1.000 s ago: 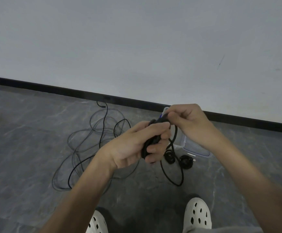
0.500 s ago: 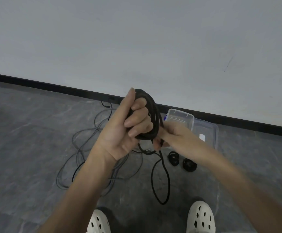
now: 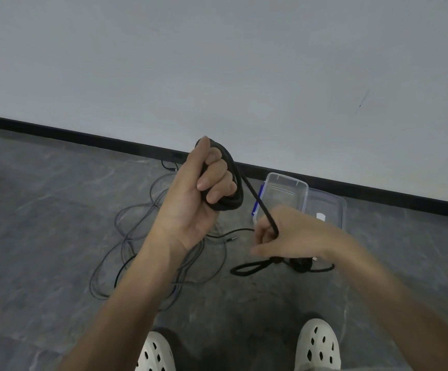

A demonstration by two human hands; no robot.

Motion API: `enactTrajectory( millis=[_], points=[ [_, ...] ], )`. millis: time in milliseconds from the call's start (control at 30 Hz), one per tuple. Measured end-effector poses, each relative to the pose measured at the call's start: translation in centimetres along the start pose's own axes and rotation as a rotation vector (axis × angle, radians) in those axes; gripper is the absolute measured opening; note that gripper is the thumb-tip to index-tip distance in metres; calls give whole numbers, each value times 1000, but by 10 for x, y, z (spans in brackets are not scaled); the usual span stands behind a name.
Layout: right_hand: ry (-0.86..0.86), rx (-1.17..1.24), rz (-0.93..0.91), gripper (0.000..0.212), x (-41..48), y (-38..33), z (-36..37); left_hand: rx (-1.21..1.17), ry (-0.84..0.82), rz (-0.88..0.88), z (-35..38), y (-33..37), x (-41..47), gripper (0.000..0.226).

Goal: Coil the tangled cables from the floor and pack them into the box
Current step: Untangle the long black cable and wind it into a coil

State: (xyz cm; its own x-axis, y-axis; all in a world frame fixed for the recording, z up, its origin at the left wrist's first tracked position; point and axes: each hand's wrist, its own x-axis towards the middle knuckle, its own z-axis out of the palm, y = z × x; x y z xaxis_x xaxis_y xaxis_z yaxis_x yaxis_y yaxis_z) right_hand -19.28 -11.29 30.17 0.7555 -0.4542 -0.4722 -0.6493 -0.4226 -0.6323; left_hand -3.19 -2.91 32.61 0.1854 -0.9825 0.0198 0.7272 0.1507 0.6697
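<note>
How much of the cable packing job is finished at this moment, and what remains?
Done: nothing shows packed; I see no cable in the clear box by the wall.
In hand: the left hand grips a black coil, and the right hand pulls its loose tail taut.
Left: finish this coil, box it, then coil the tangled cables on the floor.

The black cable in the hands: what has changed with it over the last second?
The left hand lifted the black cable coil up and turned it upright, keeping its grip. The right hand left the coil, moved down and to the right, and now pulls a length of the cable taut. The loose tail on the floor has shortened. The thin cables and the clear box stayed put.
</note>
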Motion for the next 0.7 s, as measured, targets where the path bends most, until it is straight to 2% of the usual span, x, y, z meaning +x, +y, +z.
enactTrajectory(
  millis=[33,133,333,433,600,700],
  points=[
    [11,-48,20,9,-1,2,0,12,3,-4,0,-2,0,30],
    [117,-119,114,25,-2,9,0,24,-6,-15,1,-6,0,31],
    [286,-105,168,40,1,16,-2,-86,-65,-50,0,-3,2,37],
    [334,-9,127,43,1,18,-3,-141,-122,-76,-1,1,1,41],
    [307,103,99,56,3,13,-4,-43,-18,-28,0,2,1,33],
    [197,63,73,61,-3,8,-1,-22,83,49,0,4,4,29]
  ],
)
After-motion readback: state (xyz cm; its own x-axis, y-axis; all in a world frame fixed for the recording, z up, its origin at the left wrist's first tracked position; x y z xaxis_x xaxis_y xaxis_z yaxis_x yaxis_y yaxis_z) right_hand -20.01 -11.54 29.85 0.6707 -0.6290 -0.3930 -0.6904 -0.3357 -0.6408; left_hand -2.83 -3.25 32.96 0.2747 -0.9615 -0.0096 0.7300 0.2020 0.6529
